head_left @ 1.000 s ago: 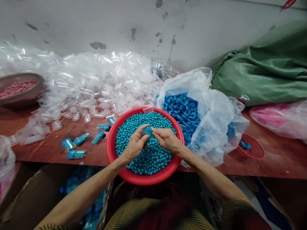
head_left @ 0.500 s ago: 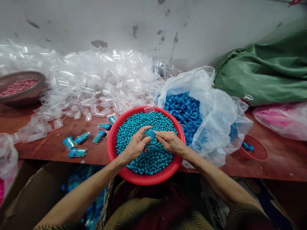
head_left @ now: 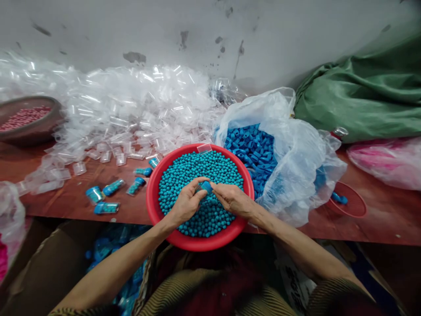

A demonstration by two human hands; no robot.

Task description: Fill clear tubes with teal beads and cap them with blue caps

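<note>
Left hand [head_left: 187, 203] pinched blue-capped clear plastic tube [head_left: 206, 188], right hand [head_left: 234, 200] touching it, grip unclear, over round red plastic basin [head_left: 204, 244] of turquoise beads [head_left: 177, 175], likely to catch spills

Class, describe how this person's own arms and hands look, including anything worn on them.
The left hand and right hand wear no gloves, and no watch or bracelet shows. Both forearms are uncovered. The sleeves have narrow stripes, dark and olive-yellow, and seem to end near the elbows.
</note>
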